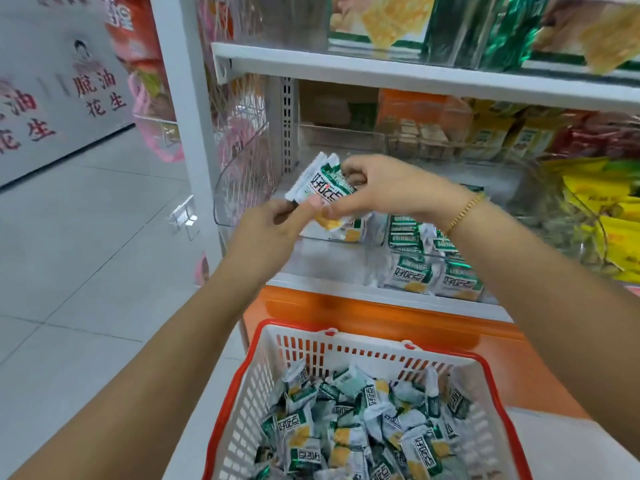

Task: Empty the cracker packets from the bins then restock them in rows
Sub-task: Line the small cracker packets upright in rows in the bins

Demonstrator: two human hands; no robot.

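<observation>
The left hand [273, 225] and the right hand [381, 188] are pinching cracker packets [311, 183] between curled fingers, with the clear bin [242, 181] just under the fingers.

Red "脆油花生" stands on the grey wall [52, 109]; cracker packets [313, 187] read "好吃点".

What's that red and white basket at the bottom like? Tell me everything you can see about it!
The basket looks plastic, with white slotted walls and a red rim. It sits upright, low in view, in front of the orange shelf base. Loose green-and-white cracker packets lie in it in a jumbled heap. The left hand and right hand hold packets above it and do not touch it.
</observation>
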